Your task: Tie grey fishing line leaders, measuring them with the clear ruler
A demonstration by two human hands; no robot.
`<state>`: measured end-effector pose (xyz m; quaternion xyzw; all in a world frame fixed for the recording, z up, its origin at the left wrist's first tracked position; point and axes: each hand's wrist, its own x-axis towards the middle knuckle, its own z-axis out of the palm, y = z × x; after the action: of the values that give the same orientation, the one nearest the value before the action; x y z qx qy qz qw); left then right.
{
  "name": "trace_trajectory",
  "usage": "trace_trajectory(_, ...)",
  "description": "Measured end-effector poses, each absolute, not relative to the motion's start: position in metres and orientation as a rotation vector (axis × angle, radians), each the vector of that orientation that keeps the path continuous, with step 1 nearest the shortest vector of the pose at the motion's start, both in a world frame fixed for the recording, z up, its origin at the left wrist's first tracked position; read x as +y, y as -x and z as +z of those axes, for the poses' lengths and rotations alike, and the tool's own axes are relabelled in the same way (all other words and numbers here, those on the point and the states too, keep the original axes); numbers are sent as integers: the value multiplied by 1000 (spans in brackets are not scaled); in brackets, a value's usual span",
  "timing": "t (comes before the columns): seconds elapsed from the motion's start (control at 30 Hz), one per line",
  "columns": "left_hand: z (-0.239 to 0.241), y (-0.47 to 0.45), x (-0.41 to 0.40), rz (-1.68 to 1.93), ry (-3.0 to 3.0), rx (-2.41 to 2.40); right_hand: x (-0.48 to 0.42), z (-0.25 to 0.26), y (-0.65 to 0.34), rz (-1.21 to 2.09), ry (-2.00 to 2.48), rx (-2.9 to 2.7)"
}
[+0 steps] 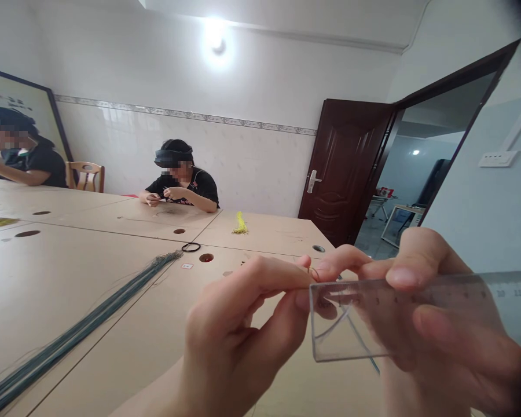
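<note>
My right hand (438, 258) grips a clear plastic ruler (356, 347), its thumb on the near face and other fingers behind it. The ruler's numbered edge is uppermost, and its left end reaches my left fingertips. My left hand (238, 324) is closed, thumb and index finger pinched together beside that end. A small thin gold-coloured loop (313, 272) shows at those fingertips, partly hidden. Behind the ruler a thin grey-green strand (369, 353) slants down to the right; whether it joins the loop I cannot tell.
A long bundle of grey-green strands (113, 313) lies across the table (125, 370), near a black ring (191, 247). Yellow strands (240, 223) lie farther back. Round holes (206, 258) pierce the tabletop. Two people sit across the table; one (204, 185) works with both hands. A brown door (336, 168) stands open.
</note>
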<state>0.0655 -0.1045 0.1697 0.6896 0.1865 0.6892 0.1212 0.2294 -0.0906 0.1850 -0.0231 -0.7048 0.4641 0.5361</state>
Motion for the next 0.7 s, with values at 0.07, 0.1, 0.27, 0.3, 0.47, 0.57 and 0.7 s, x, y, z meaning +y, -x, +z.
trace_trajectory(0.07,168,-65,-105,2004,-2016,546,-90,184,-229,1091,54,-1683)
trace_trajectory(0.1,167,-65,-105,2001,-2015,549,-90,184,-229,1085,56,-1687)
trace_trajectory(0.27,168,-65,-104,1976,-2002,535,-87,185,-230,1051,48,-1737)
trace_trajectory(0.3,168,-66,-103,1974,-2003,537,-86,186,-231,1033,32,-1772)
trace_trajectory(0.47,167,-66,-101,1997,-2019,564,-80,186,-236,964,-23,-1861)
trace_trajectory(0.57,166,-66,-101,2000,-2027,585,-78,186,-236,959,-32,-1869)
trace_trajectory(0.7,166,-67,-103,1994,-2039,581,-82,186,-234,964,-43,-1861)
